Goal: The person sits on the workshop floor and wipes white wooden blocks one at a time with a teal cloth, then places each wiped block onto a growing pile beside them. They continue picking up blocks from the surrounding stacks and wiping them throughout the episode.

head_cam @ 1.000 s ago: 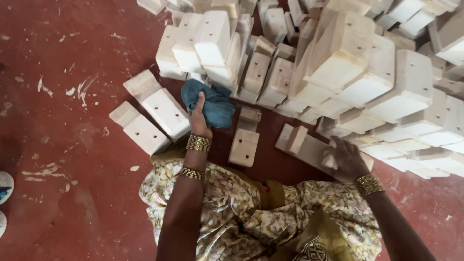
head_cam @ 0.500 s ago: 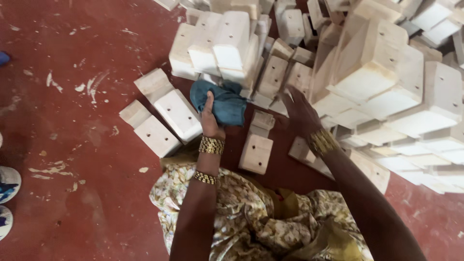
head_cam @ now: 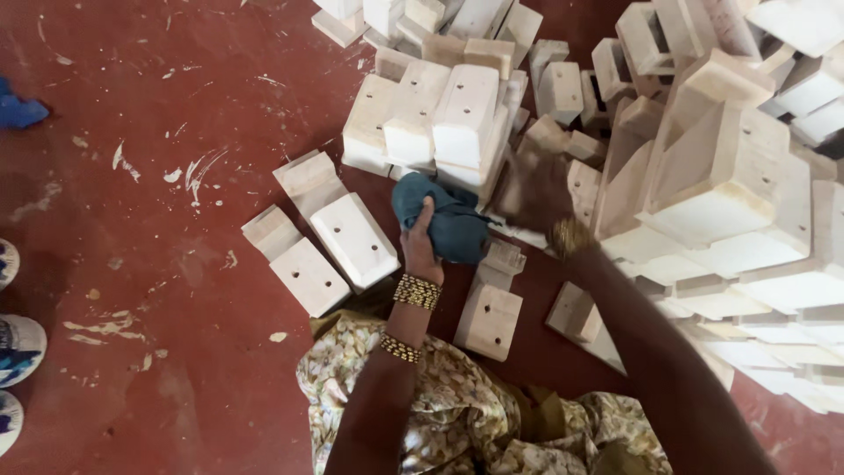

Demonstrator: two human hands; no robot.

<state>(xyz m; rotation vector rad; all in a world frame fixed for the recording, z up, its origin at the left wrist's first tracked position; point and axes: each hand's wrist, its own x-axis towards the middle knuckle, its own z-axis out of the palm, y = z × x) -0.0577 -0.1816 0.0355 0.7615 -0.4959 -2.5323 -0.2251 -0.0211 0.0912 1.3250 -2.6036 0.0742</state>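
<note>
The left hand (head_cam: 420, 249) is curled shut around a bunched teal cloth (head_cam: 444, 227), thumb and fingers pinching its lower edge so the wad sits above and to the right of the knuckles, gathered tight, which reads as a grip meant to keep a pad of fabric ready for wiping rather than to spread it. 2 beaded gold bracelets (head_cam: 416, 292) ring the wrist just below the hand. Just left of the hand lie 2 pale wooden blocks (head_cam: 354, 240) with drilled holes, flat on the red floor (head_cam: 158, 264) and side by side, set apart from the heap as though sorted. Just below and to the right of the hand another drilled block (head_cam: 489, 322) lies alone, near the patterned fabric of the lap (head_cam: 457, 413). Directly above the cloth a stack of upright blocks (head_cam: 440, 123) stands packed together. The right hand (head_cam: 536, 189) is well to the right of the cloth, stretched toward the big pile of blocks (head_cam: 730, 176); it is smeared by motion, so whether its fingers are spread or closed on a piece cannot be told. Far out to the left, shoes (head_cam: 18, 347) show at the frame's edge and a scrap of blue cloth (head_cam: 19, 112) lies on the floor
</note>
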